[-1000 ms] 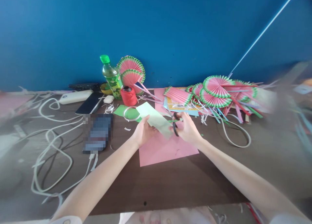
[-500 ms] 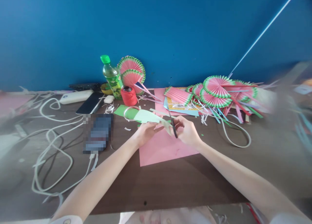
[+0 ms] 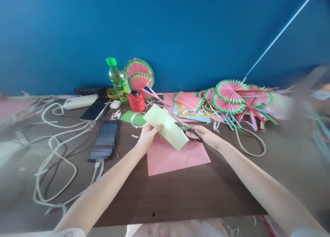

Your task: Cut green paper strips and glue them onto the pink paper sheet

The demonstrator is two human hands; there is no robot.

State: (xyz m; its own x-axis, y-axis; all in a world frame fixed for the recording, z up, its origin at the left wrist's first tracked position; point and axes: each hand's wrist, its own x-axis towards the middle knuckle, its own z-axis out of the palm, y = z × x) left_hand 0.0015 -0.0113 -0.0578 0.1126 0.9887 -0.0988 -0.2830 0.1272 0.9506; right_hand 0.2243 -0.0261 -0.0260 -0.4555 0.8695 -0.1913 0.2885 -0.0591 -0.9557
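Note:
My left hand (image 3: 149,136) pinches the near left edge of a pale green paper piece (image 3: 168,128), thumb on top. The paper is tilted above a pink sheet (image 3: 177,159) that lies on the table. In my right hand (image 3: 205,135) are scissors (image 3: 194,134) with black handles, their blades pointing up and left along the paper's far right edge. Whether the blades touch the paper I cannot tell. Behind my left hand lie a darker green paper (image 3: 128,116) and a clear ring of tape (image 3: 138,120).
A red spool (image 3: 136,101) and a green-capped bottle (image 3: 119,84) stand behind. Several pleated pink-and-green paper fans (image 3: 230,92) are piled at right. Leftward are a phone (image 3: 104,140), white cables (image 3: 38,182) and a power bank (image 3: 80,102). A blue wall (image 3: 165,34) bounds the back.
The pale green paper has turned to show its broad face. My left hand has shifted slightly left; my right hand and the scissors have moved right, the blades now pointing more to the left.

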